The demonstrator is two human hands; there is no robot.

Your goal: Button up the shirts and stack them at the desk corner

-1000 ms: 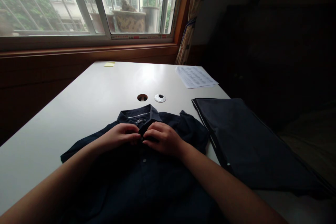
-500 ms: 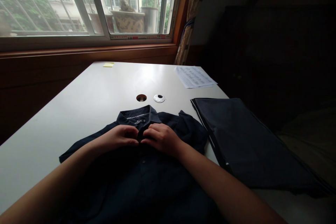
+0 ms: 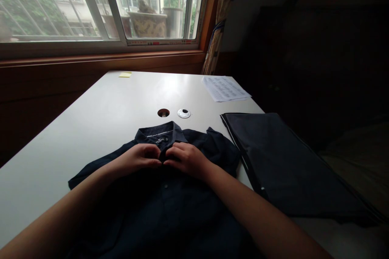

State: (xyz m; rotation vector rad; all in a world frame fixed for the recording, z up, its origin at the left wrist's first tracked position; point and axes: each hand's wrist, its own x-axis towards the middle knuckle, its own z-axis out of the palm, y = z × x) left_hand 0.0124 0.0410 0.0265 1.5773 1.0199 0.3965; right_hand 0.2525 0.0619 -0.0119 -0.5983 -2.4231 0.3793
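A dark navy button-up shirt [image 3: 164,206] lies front up on the white table, its collar [image 3: 179,132] pointing at the window. My left hand [image 3: 142,156] pinches the left edge of the front opening just below the collar. From the other side my right hand [image 3: 187,158] pinches the right edge at the same spot, and the fingertips of both hands almost meet. The button or buttonhole between them is hidden by the fingers. Lower on the front a small button [image 3: 165,186] shows.
Folded dark cloth [image 3: 282,162] lies at the right side of the white table [image 3: 88,113]. Printed papers [image 3: 225,88] rest at the back right, a yellow sticky note [image 3: 125,74] at the back left. Two round cable holes, one with a metal cover [image 3: 184,113], sit beyond the collar.
Almost nothing differs. Both hands keep their pinch on the shirt front, with only a tiny shift of the fingers.
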